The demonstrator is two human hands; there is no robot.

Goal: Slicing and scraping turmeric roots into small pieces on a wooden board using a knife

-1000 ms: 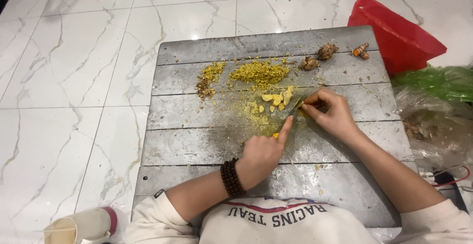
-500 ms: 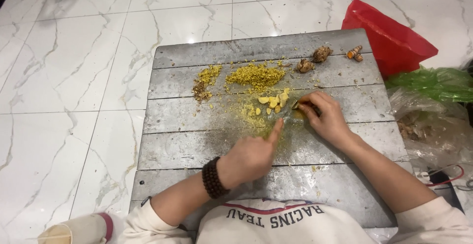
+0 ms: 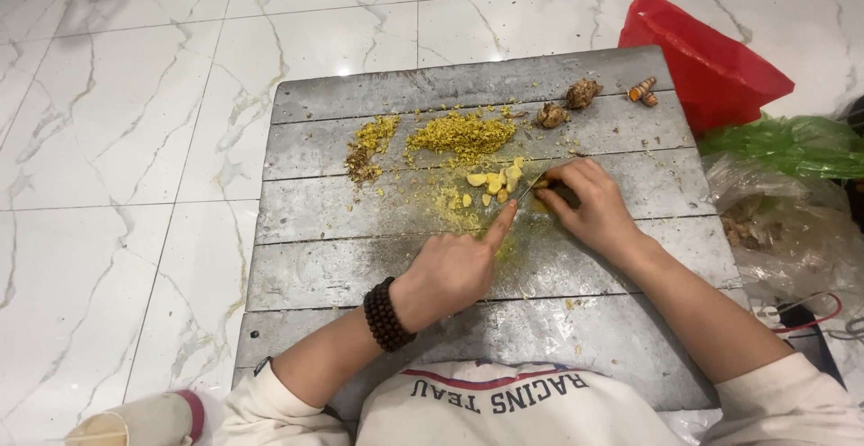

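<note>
Right hand (image 3: 589, 207) closed around a knife (image 3: 540, 180), blade beside pale yellow root slices (image 3: 493, 182) at mid-board on the grey wooden board (image 3: 315, 230). Left hand (image 3: 454, 270) loosely curled, index finger extended onto the board, holding nothing. Chopped yellow pile (image 3: 459, 133) lies farther.

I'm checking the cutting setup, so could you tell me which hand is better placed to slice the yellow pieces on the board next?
The right hand, probably: it grips the knife, whose blade lies beside the yellow pieces. The left hand holds nothing; its index finger points at the blade's near end, so it is better placed for steadying.
</note>
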